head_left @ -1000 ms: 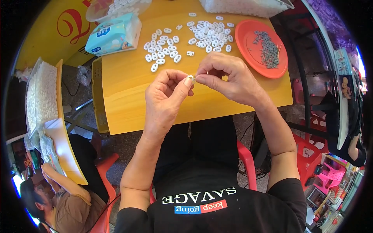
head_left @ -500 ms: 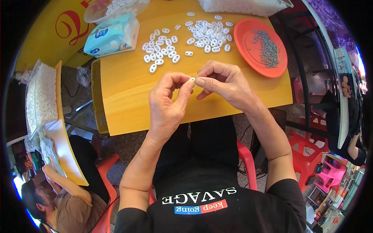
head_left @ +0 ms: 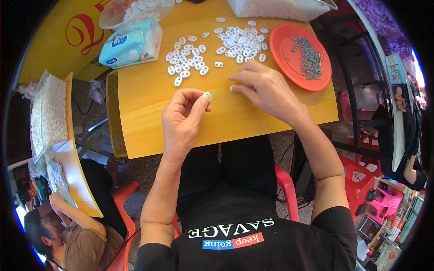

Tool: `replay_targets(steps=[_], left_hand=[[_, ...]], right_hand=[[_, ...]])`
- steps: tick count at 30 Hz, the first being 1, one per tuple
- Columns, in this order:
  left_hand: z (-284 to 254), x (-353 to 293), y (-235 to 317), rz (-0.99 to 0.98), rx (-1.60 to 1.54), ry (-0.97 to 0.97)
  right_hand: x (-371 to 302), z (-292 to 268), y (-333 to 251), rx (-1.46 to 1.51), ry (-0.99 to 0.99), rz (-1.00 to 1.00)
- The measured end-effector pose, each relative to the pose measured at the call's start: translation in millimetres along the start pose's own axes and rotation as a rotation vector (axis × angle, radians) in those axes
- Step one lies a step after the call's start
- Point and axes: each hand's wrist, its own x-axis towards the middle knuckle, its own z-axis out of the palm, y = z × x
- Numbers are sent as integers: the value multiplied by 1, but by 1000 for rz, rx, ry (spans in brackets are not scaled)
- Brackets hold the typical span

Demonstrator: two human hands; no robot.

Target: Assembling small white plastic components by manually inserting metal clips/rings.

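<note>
My left hand [head_left: 181, 121] pinches a small white plastic piece [head_left: 207, 95] between thumb and fingertips, over the near part of the yellow table [head_left: 153, 113]. A thin screw [head_left: 214, 94] sticks out of that piece toward the right. My right hand [head_left: 273, 92] hovers to the right of it, fingers apart, and nothing shows in its grasp. Ahead of the right hand lies a pile of white oval two-hole pieces [head_left: 244, 39]. A looser group of similar white oval pieces [head_left: 185, 59] is spread to its left. Grey screws [head_left: 311, 61] lie heaped on a red plate [head_left: 280, 67] at the right.
A tissue pack [head_left: 131, 45] stands at the table's left edge, below a clear bowl [head_left: 106, 18] of white parts. A clear bin [head_left: 275, 9] sits at the far edge. Left, another person [head_left: 86, 239] works beside a bin of white pieces [head_left: 47, 108]. Red stools [head_left: 357, 180] stand right.
My hands have parted: the left drew slightly left and nearer with the white piece, while the right let go and moved away to the right, its fingers opening.
</note>
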Motion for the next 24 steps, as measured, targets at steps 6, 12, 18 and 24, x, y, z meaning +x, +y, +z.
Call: replay_targets(steps=[6, 12, 18, 24], left_hand=[[6, 0, -2, 3, -31, -1], [15, 0, 6, -18, -77, 7], [21, 1, 8, -45, -108, 8], [23, 3, 9, -64, -188, 29]], right_hand=[[-3, 12, 0, -12, -3, 41], [-7, 14, -20, 765, 53, 460], [-10, 14, -27, 1180, 107, 547], [-11, 12, -30, 1160, 101, 530]])
